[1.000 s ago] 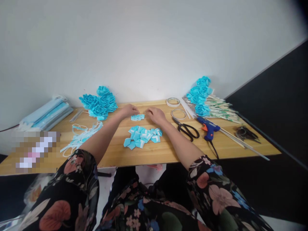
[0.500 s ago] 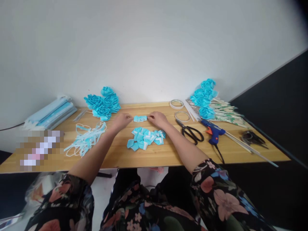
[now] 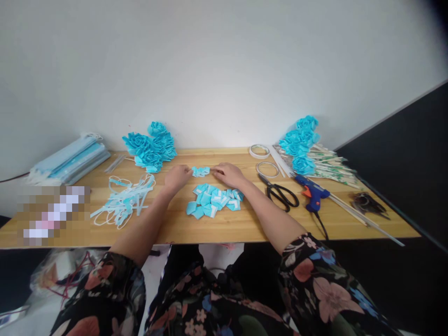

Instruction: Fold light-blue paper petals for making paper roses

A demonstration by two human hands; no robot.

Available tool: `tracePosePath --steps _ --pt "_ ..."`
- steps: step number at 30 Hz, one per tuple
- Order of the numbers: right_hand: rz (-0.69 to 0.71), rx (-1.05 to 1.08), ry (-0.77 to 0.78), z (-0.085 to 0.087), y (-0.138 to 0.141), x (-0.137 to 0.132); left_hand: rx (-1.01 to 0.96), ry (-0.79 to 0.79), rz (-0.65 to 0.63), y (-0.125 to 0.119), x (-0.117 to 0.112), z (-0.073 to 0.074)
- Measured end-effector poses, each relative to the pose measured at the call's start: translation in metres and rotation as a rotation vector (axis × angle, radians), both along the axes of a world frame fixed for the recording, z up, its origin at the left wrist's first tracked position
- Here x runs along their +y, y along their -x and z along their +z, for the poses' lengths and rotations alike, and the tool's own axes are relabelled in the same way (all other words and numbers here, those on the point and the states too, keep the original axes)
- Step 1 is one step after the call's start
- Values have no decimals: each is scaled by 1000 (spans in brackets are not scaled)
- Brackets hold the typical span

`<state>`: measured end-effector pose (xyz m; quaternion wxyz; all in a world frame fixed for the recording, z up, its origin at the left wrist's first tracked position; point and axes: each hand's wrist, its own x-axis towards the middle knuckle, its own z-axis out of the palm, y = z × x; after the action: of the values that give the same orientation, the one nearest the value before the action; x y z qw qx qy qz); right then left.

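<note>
A short row of small blue folded pieces point(image 3: 200, 171) lies on the wooden table point(image 3: 245, 224) between my two hands. My left hand point(image 3: 177, 177) pinches the row's left end with curled fingers. From the other side, my right hand point(image 3: 228, 173) grips the right end. Just nearer me sits a pile of several loose blue and white folded squares point(image 3: 213, 199).
Blue paper-like flowers point(image 3: 151, 147) lie at the back left, more on sticks point(image 3: 304, 142) at the back right. Stacked blue masks point(image 3: 68, 161), cut white straps point(image 3: 122, 198), two tape rolls point(image 3: 259, 150), black scissors point(image 3: 282, 193) and a blue glue gun point(image 3: 311, 192) lie around.
Both hands stay on the blue row; the left hand has drawn slightly inward. The view has shifted a little.
</note>
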<state>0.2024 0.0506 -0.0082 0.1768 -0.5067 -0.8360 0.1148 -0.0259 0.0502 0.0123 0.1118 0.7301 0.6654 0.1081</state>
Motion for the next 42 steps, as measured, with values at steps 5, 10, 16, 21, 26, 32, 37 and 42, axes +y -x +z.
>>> tracePosePath --steps 5,10,16,21,26,32,37,42 --pt "-15 22 -2 2 -4 0 80 5 -31 25 -1 -1" --pt "-105 17 -7 13 -12 -3 127 -41 2 32 -9 6" --pt "100 197 203 25 -13 -8 43 -220 -63 17 -34 14" --pt "324 276 445 25 -9 -13 -124 -95 -242 -2 -46 9" --pt "332 307 562 21 -6 -14 -249 7 -362 -13 -46 -5" --pt "145 560 271 30 -5 -14 -399 22 -359 -12 -33 5" --pt "57 733 -61 36 6 -19 -711 110 -289 -18 -15 19" --pt "101 676 -156 32 12 -22 -954 222 -248 -37 -16 23"
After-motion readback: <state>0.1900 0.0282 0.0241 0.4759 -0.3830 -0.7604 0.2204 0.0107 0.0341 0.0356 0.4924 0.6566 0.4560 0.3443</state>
